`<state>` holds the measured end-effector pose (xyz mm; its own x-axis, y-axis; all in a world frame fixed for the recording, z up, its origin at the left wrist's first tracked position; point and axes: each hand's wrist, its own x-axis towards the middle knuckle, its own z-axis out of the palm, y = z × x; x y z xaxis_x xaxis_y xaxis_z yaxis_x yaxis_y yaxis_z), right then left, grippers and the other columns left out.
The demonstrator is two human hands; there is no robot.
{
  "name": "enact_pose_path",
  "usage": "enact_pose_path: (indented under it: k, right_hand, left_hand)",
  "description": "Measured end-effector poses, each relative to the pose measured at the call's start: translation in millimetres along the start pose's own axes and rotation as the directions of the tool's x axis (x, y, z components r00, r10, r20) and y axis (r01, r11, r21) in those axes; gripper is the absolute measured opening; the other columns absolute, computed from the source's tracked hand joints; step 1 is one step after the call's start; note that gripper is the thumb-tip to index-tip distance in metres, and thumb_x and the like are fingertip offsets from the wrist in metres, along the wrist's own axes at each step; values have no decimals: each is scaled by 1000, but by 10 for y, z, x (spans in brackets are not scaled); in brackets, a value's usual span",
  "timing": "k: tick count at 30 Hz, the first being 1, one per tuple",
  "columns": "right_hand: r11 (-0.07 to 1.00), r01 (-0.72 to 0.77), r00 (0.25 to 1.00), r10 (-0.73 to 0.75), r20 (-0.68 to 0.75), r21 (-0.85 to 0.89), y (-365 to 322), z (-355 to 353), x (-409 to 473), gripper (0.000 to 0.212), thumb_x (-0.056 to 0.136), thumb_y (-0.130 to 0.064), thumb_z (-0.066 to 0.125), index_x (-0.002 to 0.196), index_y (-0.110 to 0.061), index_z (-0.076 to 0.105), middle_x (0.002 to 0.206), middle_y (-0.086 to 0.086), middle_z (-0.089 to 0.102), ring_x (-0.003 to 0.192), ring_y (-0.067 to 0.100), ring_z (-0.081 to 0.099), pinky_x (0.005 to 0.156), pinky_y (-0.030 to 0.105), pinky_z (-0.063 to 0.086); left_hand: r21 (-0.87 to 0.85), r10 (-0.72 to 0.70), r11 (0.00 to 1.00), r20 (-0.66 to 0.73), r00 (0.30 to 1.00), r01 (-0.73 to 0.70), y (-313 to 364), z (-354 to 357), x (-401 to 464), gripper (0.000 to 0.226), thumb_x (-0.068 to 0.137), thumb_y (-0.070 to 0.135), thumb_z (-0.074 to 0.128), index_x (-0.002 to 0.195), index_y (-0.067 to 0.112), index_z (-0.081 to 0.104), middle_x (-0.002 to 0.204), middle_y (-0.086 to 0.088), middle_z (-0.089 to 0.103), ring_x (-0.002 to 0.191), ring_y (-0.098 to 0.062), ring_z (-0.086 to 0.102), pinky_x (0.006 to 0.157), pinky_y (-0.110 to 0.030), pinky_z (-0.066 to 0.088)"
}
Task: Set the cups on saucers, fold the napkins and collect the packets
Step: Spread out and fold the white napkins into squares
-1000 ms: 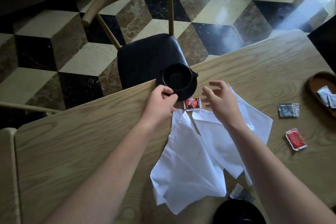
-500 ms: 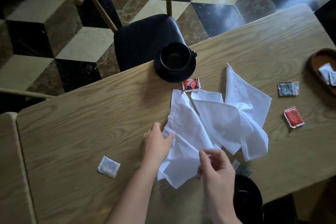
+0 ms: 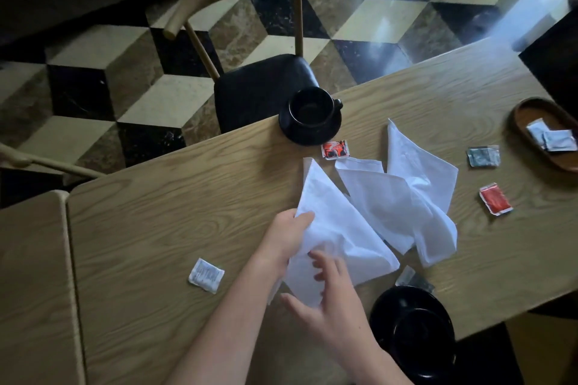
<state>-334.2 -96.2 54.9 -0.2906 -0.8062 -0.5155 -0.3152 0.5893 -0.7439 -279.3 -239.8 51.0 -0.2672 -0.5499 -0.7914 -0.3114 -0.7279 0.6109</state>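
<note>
A black cup [image 3: 309,108] stands on a black saucer [image 3: 308,134] at the table's far edge. Two white napkins lie crumpled mid-table. My left hand [image 3: 286,236] grips the left edge of the nearer napkin [image 3: 337,228]. My right hand [image 3: 328,300] rests on its near corner with fingers spread. The second napkin [image 3: 419,191] lies to the right. Packets lie loose: a red-black one [image 3: 334,149], a grey one [image 3: 483,157], a red one [image 3: 495,198], a white one [image 3: 206,275], and one [image 3: 409,278] partly hidden behind a second black cup and saucer [image 3: 413,328] at the near edge.
A wooden tray [image 3: 531,116] at the right edge holds two white packets [image 3: 552,137]. A wooden chair with a black seat [image 3: 262,87] is tucked against the table's far side. A second table [image 3: 34,291] adjoins on the left.
Both hands left the far cup and came back to the nearer napkin. My left hand now grips its left edge and my right hand lies on its near corner.
</note>
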Motion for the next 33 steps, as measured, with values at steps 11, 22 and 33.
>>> enact_pose_path:
  k: [11, 22, 33]
  right_hand:
    - [843, 451, 798, -528, -291, -295, -1097, -262, -652, 26, 82, -19, 52, 75, -30, 30, 59, -9, 40, 52, 12, 39, 48, 32, 34]
    - [377, 736, 387, -916, -108, -563, -2424, -199, -1389, 23, 86, -10, 55, 105, -16, 68, 89, 1, 70, 76, 29, 65, 60, 38, 51]
    - [404, 633, 561, -827, 31, -660, -3060, -68, -1091, 16, 88, -38, 69, 80, -35, 56, 72, -12, 60, 71, 19, 61, 61, 32, 47]
  left_hand:
    - [-636, 190, 770, 159, 969, -46, 369, -464, -1447, 20, 82, 20, 71, 65, 15, 61, 66, -5, 63, 62, -20, 65, 61, -28, 55]
    - [-873, 310, 482, 96, 946, -69, 554, -1600, -2362, 32, 96, 17, 42, 65, 13, 50, 45, 2, 46, 35, -10, 49, 36, -14, 38]
    - [-776, 294, 470, -313, 903, -421, 496, -2980, -2787, 30, 92, 29, 49, 69, 10, 54, 51, -4, 54, 36, -13, 48, 41, -16, 38]
